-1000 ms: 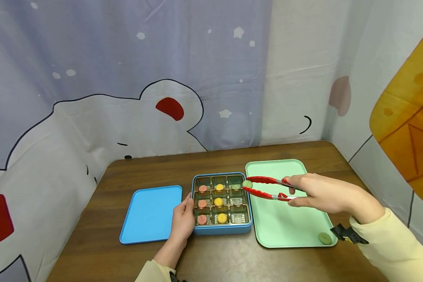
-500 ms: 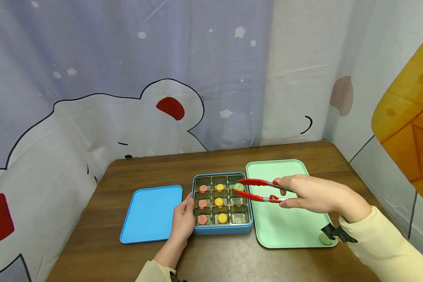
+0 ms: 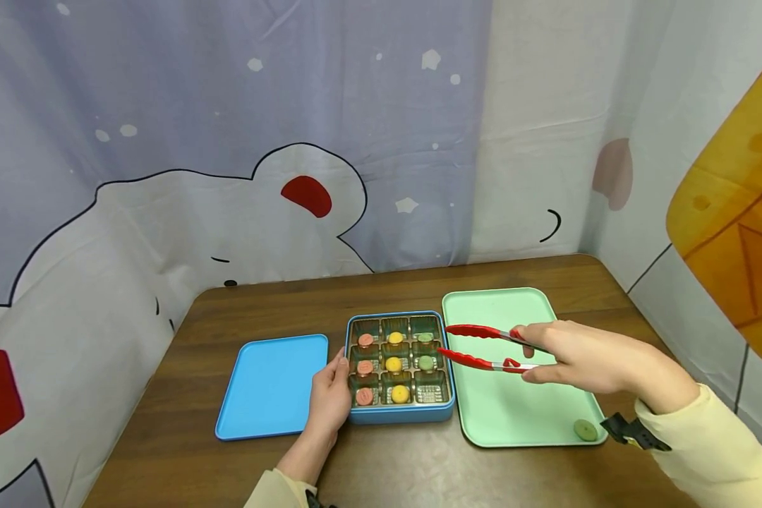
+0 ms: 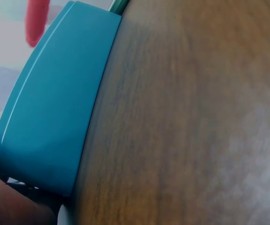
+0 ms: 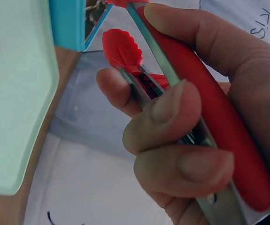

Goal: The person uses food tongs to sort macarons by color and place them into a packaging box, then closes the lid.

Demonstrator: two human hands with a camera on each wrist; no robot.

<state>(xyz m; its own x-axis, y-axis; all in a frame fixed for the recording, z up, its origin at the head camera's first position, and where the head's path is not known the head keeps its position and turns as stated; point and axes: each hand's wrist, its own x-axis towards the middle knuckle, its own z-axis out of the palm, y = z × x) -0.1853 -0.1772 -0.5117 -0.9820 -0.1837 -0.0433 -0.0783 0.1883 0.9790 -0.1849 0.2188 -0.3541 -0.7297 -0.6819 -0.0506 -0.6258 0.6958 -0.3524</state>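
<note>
My left hand [image 3: 330, 396] grips the left side of a blue box [image 3: 400, 417], thumb near its rim; its fingers are partly hidden. A gold divided insert fills the box, with pink round cookies [image 3: 365, 367] in the left column and yellow ones [image 3: 394, 365] in the middle column. In the right column, green cookies lie in the far compartment [image 3: 425, 338] and the middle compartment [image 3: 426, 363]. My right hand [image 3: 587, 355] holds red-tipped tongs [image 3: 473, 331] by the handles. Their spread tips hover at the box's right rim, nothing between them.
A mint-green tray [image 3: 514, 409] lies right of the box, with one green cookie [image 3: 585, 430] at its near right corner. A flat blue lid or tray [image 3: 273, 388] is on the left. Printed curtains [image 3: 419, 141] rise behind the wooden table [image 3: 406, 469].
The tongs carried a green cookie left over the box and released it into the right column's middle compartment. They have since drawn back right with tips apart. The left hand stays put.
</note>
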